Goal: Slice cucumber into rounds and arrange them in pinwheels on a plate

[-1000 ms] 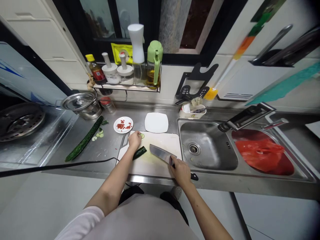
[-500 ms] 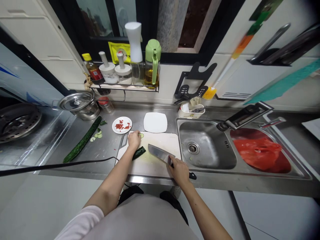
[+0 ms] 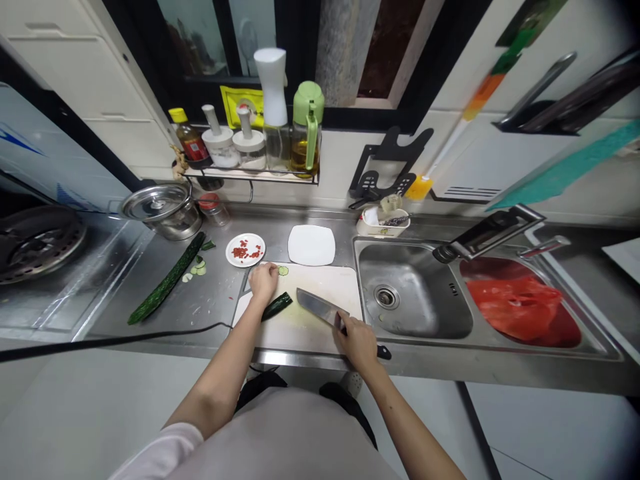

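Note:
My right hand (image 3: 359, 341) is closed round the black handle of a kitchen knife (image 3: 319, 307), its broad blade lying low over the white cutting board (image 3: 325, 337). At the board's upper left, my left hand (image 3: 263, 281) has its fingers curled together; what they hold, if anything, is hidden. Right beside those fingertips lies a thin cucumber slice (image 3: 283, 271). A dark green piece of cucumber (image 3: 278, 306) rests on the board between my left wrist and the blade.
Left of the board are a long whole cucumber (image 3: 167, 283) and several pale slices (image 3: 199, 268). Behind it stand a plate of chopped red bits (image 3: 245, 263) and a white square dish (image 3: 311, 245). The sink (image 3: 420, 287) adjoins on the right. A black cable (image 3: 150, 333) crosses the counter.
My left hand has shifted slightly left, leaving more of the cucumber slice by its fingertips in view. The knife and my right hand stay nearly where they were.

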Motion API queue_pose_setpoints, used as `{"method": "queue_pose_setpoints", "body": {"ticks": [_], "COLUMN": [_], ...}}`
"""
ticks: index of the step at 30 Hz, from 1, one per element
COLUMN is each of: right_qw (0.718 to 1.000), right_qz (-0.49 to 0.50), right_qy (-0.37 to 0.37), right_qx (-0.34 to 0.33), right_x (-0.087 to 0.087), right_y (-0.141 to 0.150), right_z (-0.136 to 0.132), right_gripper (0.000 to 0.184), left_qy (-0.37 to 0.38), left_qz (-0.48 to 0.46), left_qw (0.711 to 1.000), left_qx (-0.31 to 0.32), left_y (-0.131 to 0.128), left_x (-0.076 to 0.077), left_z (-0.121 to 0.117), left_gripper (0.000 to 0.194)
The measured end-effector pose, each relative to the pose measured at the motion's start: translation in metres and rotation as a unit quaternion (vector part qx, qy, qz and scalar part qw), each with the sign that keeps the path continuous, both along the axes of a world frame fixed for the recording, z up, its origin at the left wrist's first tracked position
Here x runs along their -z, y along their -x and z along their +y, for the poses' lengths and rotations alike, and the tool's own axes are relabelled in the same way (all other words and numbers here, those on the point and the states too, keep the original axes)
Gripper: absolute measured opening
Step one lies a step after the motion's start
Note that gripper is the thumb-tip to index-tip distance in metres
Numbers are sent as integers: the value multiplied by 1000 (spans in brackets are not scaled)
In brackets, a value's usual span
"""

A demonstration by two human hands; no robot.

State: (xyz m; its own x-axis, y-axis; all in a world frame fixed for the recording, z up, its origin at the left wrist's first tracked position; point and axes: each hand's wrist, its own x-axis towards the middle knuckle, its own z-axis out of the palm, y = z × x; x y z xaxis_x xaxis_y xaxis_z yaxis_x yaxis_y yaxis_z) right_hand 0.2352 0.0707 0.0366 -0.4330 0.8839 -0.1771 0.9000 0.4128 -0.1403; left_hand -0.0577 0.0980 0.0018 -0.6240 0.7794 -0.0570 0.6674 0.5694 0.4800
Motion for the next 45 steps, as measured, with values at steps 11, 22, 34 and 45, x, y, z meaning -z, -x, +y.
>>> {"method": "queue_pose_setpoints", "body": {"ticks": [11,22,34,45], "right_qw": [989,990,983,983], "right_qz": [72,82,-7,-9], "right_qy": [85,117,160,155], "right_qx": [99,7,-92,-95], "right_x": [-8,-21,-31,-27], "right_y": [20,57,84,90], "right_z": [5,10,8,3], "right_gripper": [36,30,28,26], "left_qy": [-121,-121,-125,-120], "left_qz": [-42,-24,-6,-1], "left_qw": [991,982,971,970], "left_qx": [25,145,204,209], "left_y": [-2,-29,-34,-33], "left_x": [1,1,15,21], "left_z": [-76,-89,-85,-84], "left_gripper": [24,21,27,27]}}
